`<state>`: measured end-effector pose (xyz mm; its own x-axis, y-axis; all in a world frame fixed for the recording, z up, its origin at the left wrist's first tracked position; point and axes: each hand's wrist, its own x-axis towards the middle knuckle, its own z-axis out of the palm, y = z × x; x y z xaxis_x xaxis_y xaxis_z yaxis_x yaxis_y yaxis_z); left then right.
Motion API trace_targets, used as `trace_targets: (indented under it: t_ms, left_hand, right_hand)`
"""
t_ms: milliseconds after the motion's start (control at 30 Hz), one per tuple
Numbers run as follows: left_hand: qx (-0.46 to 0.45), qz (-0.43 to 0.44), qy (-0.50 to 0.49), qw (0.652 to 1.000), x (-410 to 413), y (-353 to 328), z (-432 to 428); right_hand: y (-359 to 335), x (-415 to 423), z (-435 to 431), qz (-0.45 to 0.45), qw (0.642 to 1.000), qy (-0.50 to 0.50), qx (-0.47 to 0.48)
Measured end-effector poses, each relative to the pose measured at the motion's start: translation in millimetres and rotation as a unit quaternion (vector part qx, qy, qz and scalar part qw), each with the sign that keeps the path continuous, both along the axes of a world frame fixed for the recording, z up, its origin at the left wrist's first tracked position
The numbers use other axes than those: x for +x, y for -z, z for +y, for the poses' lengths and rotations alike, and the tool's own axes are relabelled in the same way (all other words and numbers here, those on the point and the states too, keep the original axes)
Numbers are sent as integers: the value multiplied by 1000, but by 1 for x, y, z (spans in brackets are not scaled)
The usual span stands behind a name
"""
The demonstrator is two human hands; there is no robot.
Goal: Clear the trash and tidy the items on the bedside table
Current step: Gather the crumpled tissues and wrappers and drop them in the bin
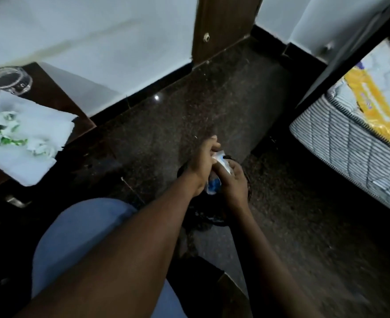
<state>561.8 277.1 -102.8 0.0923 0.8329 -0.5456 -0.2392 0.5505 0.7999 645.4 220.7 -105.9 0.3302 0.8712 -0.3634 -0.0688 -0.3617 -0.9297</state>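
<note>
Crumpled wrapper (221, 159) gripped by L hand (203, 162) & R hand (234, 182) above dark bin (208, 218).

The room is dim. The wall (97, 31) at 11 o'clock is the brightest part, pale and bluish. The floor (212, 99) is dark, with one tiny shiny spot. Toward 6 o'clock, all sinks into shadow. Everything looks smeared. The glass (9, 80) at 10 o'clock and mattress (350, 145) at 3 o'clock are fuzziest. The left hand (203, 161), right hand (234, 182) and the wrapper (221, 157) they hold look soft too. Straight lines bend at the edges.
</note>
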Motion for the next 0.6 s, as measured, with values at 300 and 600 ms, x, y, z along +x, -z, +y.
trace_targets:
  t_ms: [300,600]
  left_hand:
    - [-47,66,114,990,2,42,-1]
    - [14,431,442,787,-22,84,4]
  right_hand:
    - [44,7,25,-217,974,61,-7]
    - [104,15,22,-366,908,-101,-178]
